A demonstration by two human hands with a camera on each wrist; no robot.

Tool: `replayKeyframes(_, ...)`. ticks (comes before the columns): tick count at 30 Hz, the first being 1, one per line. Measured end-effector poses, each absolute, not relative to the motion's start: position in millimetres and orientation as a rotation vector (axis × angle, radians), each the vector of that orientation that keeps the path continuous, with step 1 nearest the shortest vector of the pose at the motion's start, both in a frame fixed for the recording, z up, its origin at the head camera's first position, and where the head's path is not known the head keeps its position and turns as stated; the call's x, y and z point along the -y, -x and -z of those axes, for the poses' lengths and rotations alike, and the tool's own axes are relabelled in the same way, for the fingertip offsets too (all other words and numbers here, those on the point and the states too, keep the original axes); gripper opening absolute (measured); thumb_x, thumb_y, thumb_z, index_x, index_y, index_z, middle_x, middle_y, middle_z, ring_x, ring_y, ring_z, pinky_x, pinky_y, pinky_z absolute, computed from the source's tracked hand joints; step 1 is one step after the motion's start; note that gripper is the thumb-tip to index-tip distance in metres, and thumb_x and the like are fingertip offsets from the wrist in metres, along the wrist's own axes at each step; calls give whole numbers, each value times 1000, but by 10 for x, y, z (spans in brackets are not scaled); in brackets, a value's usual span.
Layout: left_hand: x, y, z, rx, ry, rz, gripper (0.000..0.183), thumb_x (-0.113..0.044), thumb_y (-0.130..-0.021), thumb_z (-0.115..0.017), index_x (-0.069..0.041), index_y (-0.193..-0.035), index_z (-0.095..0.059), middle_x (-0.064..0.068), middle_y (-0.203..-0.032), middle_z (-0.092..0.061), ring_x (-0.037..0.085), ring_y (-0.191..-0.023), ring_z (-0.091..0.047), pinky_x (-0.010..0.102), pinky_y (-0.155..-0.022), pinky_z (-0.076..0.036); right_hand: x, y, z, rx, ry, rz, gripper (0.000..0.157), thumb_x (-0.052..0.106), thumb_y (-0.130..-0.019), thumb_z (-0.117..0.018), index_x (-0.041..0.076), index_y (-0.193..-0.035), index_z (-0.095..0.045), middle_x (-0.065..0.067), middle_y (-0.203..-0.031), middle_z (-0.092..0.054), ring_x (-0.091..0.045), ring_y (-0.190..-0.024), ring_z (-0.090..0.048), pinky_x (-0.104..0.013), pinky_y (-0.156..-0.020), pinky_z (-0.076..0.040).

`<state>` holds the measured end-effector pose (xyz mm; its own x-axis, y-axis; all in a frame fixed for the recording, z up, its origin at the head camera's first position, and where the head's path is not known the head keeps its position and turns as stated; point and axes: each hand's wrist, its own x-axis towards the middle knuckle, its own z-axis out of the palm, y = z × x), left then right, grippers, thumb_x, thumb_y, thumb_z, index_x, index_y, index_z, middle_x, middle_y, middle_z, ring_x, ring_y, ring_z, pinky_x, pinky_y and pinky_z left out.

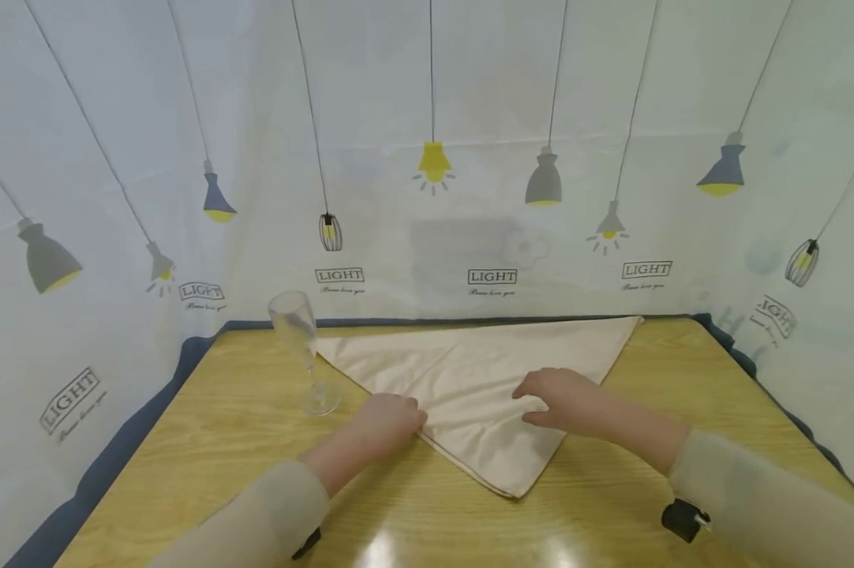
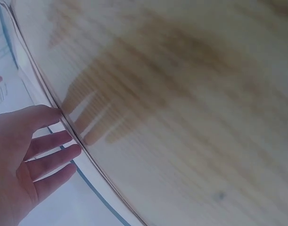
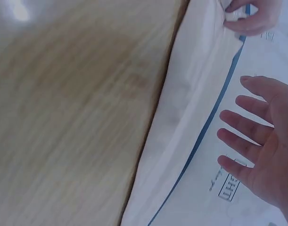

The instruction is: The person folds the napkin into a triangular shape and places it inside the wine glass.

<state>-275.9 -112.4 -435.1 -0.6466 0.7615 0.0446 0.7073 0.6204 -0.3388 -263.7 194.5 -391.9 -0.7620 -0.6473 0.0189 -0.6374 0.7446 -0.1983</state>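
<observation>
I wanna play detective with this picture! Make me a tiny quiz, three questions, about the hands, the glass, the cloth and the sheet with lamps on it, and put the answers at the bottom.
1. True or false: the stemmed glass stands upright on the wooden table.
2. Which touches the edge of the folded cloth? A) left; B) right; C) neither.
3. Fill in the gap: the boxed word printed on the lamp-patterned sheet is ____.

Key:
1. True.
2. A: the left hand is at the edge; the right hand has its fingers spread and holds nothing.
3. LIGHT.
</observation>
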Motion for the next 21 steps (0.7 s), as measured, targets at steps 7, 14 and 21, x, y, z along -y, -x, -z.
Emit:
replayKeyframes(7, 1085, 2636, 4344, 2592, 1276, -402, 11, -16, -89, -67, -19, -78, -67, -2, -71, -55, 13, -57, -54, 28, -46, -44, -1804, 2404, 4058, -2773, 1220, 293, 26, 30, -87, -74, 11, -104, -71, 1, -100, -65, -19, -95, -61, -36, -83, -51)
replayKeyframes(14, 1041, 2469, 4318, 2532, 1382, -363, 10, -22, -89, -68, -21, -79, -66, -5, -69, -52, 9, -56, -49, 25, -45, -40, -1704, 2234, 4231, -2703, 1391, 301, 21, 34, -78, -81, 20, -90, -72, 12, -94, -55, -6, -87, -54, -27, -78, -49)
replayKeyframes(21, 1043, 2360, 4298, 2630, 1410, -295, 9, -25, -94, -63, -22, -86, -66, -4, -74, -51, 8, -57, -44, 24, -46, -38, -1685, 2177, 4289, -2680, 1440, 315, 17, 27, -71, -85, 23, -80, -72, 13, -94, -50, -2, -85, -49, -21, -75, -47)
